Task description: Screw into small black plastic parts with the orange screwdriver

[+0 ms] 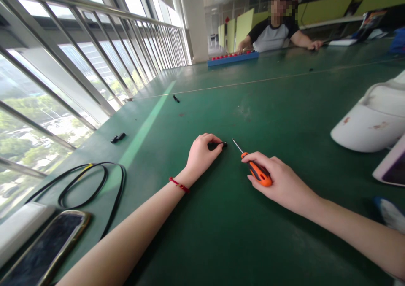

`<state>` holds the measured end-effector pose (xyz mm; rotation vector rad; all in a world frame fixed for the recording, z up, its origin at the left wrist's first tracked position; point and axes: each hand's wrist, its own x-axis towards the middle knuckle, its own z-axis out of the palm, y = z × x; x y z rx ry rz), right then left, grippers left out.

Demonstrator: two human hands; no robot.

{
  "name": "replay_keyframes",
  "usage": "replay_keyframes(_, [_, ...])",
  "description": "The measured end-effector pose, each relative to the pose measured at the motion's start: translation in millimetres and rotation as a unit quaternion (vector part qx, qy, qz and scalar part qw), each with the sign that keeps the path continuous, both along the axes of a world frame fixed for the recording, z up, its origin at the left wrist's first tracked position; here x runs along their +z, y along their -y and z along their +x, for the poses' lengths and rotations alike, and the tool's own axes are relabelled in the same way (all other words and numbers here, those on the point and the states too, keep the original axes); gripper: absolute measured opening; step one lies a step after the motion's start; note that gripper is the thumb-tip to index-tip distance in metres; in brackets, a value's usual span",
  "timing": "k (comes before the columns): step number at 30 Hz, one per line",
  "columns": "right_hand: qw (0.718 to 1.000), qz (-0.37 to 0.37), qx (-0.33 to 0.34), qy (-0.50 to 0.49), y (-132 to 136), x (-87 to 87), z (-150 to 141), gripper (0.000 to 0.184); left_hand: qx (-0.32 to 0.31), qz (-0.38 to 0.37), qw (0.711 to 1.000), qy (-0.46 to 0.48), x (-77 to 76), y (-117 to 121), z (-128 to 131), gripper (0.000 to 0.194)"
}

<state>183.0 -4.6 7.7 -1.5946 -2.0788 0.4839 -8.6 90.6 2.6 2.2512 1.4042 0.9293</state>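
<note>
Running along the left side of my green table (202,244) is a metal railing (104,20). At the near left lie a white object (25,227) and a dark-screened phone (47,248) with a gold-coloured edge, side by side. Just beyond them, a black cable (123,180) lies in loops, a yellow tie around it. Farther out, one black piece (118,138) rests on the left, and another (176,98) is farther away and more to the right. My left hand (202,153), a red cord (179,185) around its wrist, is mostly closed, thumb and fingertips pinching a small black part (224,144) low over the middle of the table. At the far side, a blue tray (233,60) holds a row of red things, near a person (274,37). My right hand (278,178) is partly curled around the orange-and-black handle of a screwdriver (260,174), its tip near the small black part but apart from it. On the right stands a white container (370,123); its reddish-brown marks are too unclear to read as writing. A pale-edged object (394,165) with a dark purple face sits nearer, cut off by my view.
</note>
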Motion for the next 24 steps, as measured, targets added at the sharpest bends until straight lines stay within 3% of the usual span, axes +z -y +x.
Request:
replay_keyframes(10, [1.0, -0.019, 0.008, 0.004, 0.3, -1.0, 1.8, 0.032, 0.007, 0.041, 0.999, 0.022, -0.2, 0.5, -0.4, 0.007])
replay_keyframes(16, [1.0, -0.019, 0.006, 0.008, 0.7, -1.4, 2.3, 0.033, -0.029, 0.108, 0.991, -0.068, 2.1, 8.6, 2.9, 0.005])
replay_keyframes(24, [1.0, -0.023, 0.008, 0.013, -1.0, -1.7, 1.5, 0.034, -0.019, 0.105, 0.988, -0.114, 0.5, 8.0, 2.9, 0.007])
